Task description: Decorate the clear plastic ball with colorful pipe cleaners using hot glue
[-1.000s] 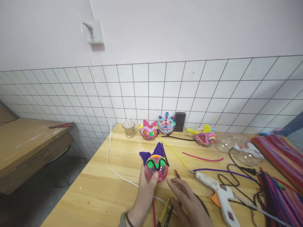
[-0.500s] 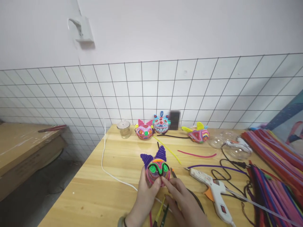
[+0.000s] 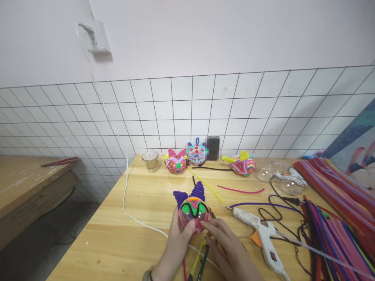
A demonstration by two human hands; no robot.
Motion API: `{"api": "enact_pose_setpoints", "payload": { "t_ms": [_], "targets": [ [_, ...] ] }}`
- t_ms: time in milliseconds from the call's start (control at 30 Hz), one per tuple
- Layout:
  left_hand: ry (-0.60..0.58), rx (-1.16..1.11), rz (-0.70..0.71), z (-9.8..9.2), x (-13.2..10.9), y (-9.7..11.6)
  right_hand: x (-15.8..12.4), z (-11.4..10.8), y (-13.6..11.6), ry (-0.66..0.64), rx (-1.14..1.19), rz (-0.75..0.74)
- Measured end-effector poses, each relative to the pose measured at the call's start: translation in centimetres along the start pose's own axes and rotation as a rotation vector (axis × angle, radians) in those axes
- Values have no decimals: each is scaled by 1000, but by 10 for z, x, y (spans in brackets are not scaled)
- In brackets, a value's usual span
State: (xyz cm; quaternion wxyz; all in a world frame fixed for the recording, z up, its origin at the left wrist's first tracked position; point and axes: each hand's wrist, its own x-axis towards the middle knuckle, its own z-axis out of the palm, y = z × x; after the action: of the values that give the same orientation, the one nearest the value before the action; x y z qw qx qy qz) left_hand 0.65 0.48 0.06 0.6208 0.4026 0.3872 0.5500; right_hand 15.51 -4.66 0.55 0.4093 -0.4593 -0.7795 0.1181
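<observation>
A round clear ornament (image 3: pixel 193 214) with purple ears, green eyes and a black curved strip stands upright above the table. My left hand (image 3: pixel 178 244) holds it from the left and below, the thumb pressed on its lower front. At its lower right side is my right hand (image 3: pixel 227 244), with bent fingers and the index fingertip close to the pink lower part; whether anything is pinched there is too small to tell. Scissors with yellow and green parts (image 3: pixel 200 262) lie under and between the hands.
A white glue gun (image 3: pixel 265 234) with cables lies right of my hands. Pipe cleaners (image 3: pixel 336 242) are heaped at the far right. Finished ornaments (image 3: pixel 176 162), a glass jar (image 3: pixel 150 162) and clear shells (image 3: pixel 288 185) stand along the wall. A white cord (image 3: pixel 137 220) crosses the left side.
My right index fingertip has come away from the black strip's lower tip and sits lower, by the ornament's right side. The ornament is tilted a little differently. The whole view has shifted slightly.
</observation>
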Motion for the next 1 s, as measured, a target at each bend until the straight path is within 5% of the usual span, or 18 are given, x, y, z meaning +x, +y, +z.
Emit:
{"api": "enact_pose_setpoints", "payload": {
  "t_ms": [467,667,833,1000],
  "targets": [
    [-98,29,21,-8,3,-8,-3,5,15,94,204,237],
    [-33,27,58,-15,12,-17,-4,4,9,112,176,243],
    [50,-41,55,-16,17,-14,8,-38,25,-87,-3,269],
    [49,-98,85,-9,13,-9,46,-89,93,-345,-360,404]
  ]
}}
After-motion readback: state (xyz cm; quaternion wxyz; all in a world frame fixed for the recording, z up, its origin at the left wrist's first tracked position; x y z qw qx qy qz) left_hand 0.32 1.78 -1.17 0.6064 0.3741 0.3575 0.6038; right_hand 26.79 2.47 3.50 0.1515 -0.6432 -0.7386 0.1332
